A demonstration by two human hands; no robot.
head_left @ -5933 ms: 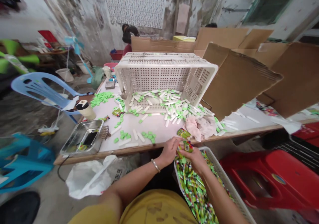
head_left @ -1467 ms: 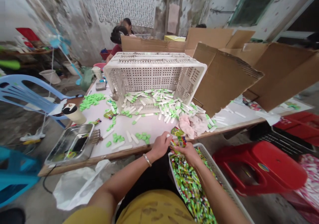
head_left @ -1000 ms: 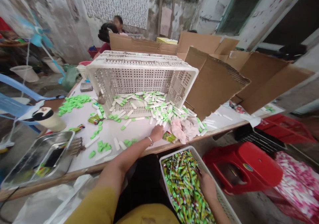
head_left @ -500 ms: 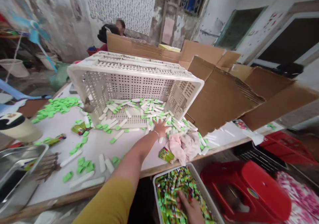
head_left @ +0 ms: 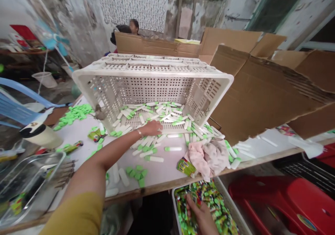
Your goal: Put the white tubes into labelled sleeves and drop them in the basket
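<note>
My left hand (head_left: 151,127) reaches to the front lip of a white plastic crate (head_left: 154,73) lying on its side, mouth toward me. Its fingers stretch to the right, over white tubes with green caps (head_left: 167,116). More capped tubes (head_left: 150,151) lie on the table in front of that hand. Low in the view, my right hand (head_left: 200,212) is inside a pale basket (head_left: 222,189) full of green printed packets (head_left: 213,202). Its fingers are curled round some packets (head_left: 195,195), partly hidden by the hand.
Loose green caps (head_left: 75,114) are heaped at the left, near a metal tray (head_left: 61,158). A pink cloth (head_left: 197,154) and a green packet (head_left: 185,167) lie near the table edge. Cardboard boxes (head_left: 261,92) stand right, above a red stool (head_left: 282,200). A person (head_left: 125,29) is behind.
My left hand has moved left along the crate's lip, and more capped tubes now lie on the table before it. My right hand stays in the basket. The view has shifted.
</note>
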